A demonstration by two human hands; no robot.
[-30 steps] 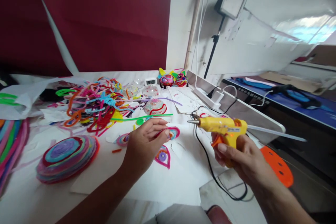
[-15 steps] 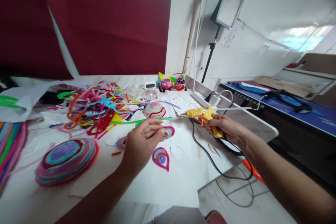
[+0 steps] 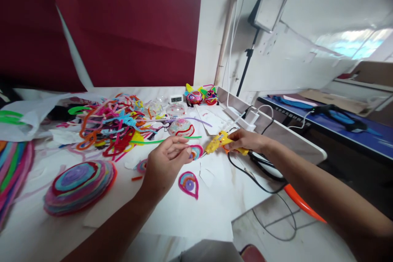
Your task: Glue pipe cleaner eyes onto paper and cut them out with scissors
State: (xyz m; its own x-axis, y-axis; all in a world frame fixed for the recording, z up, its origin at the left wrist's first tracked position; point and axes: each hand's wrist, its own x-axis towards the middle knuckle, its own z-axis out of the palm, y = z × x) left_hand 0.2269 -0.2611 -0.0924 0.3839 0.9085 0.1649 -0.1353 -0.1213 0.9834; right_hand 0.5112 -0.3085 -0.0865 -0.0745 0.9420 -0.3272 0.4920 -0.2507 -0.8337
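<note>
My left hand (image 3: 167, 163) pinches a drop-shaped pipe-cleaner piece (image 3: 196, 152) with a pink rim and blue and orange bands inside. My right hand (image 3: 245, 141) is wrapped round a yellow hot glue gun (image 3: 217, 142), whose metal nozzle points down and left, at or close to the piece's pink edge. Whether the tip touches cannot be made out. On the white paper below lies a similar drop-shaped piece (image 3: 188, 185) with a purple centre. Another coiled piece (image 3: 141, 166) is partly hidden behind my left hand.
A tangle of coloured pipe cleaners (image 3: 113, 120) fills the table's back left. Nearby are a layered coiled disc (image 3: 80, 188), a decorated clear dome (image 3: 181, 127), a small digital clock (image 3: 176, 99) and two colourful masks (image 3: 202, 95). The black cable (image 3: 254, 184) loops at the right edge.
My right hand has moved left and tilted the glue gun downward, bringing its nozzle to the pink edge of the held piece. My left hand has barely moved.
</note>
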